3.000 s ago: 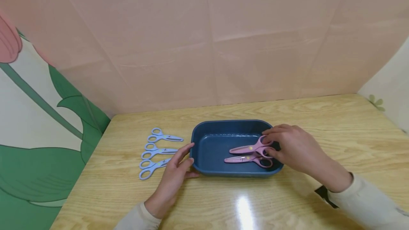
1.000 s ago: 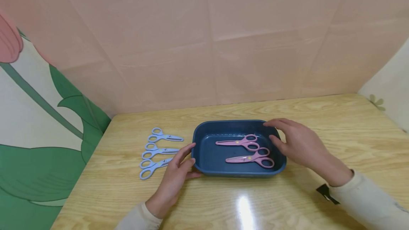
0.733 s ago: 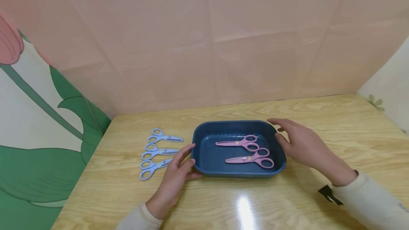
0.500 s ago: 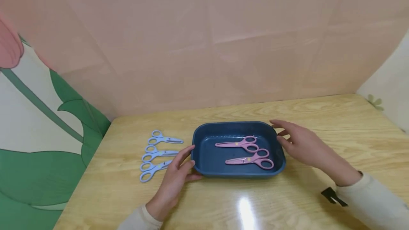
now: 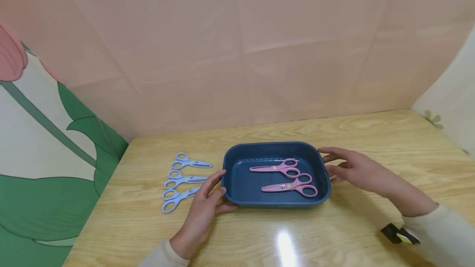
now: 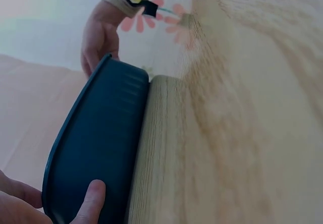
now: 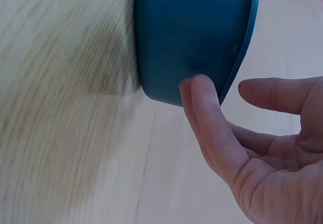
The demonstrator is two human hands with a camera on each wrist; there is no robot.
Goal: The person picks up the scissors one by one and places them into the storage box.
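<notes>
A dark blue plastic tub (image 5: 276, 204) stands on the wooden table. Inside it lie two pairs of pink scissors, one toward the back (image 5: 276, 168) and one toward the front (image 5: 291, 186), blades pointing left. My left hand (image 5: 202, 213) holds the tub's left end, fingers spread round the front corner; in the left wrist view one finger (image 6: 93, 201) presses the outer wall. At the right end, my right hand (image 5: 361, 172) touches the outer wall with its fingertips. In the right wrist view its thumb (image 7: 272, 93) stands apart from the rim.
Left of the tub lie three pairs of light blue scissors, at the back (image 5: 191, 162), middle (image 5: 185, 179) and front (image 5: 179, 199); my left hand lies close to the front pair. A pink sheet (image 5: 241, 52) hangs behind the table (image 5: 148, 238).
The right hand has let go of a pair of pink scissors in the tub and drawn back to the outer right wall. Those scissors lie further left. The left hand has kept its place.
</notes>
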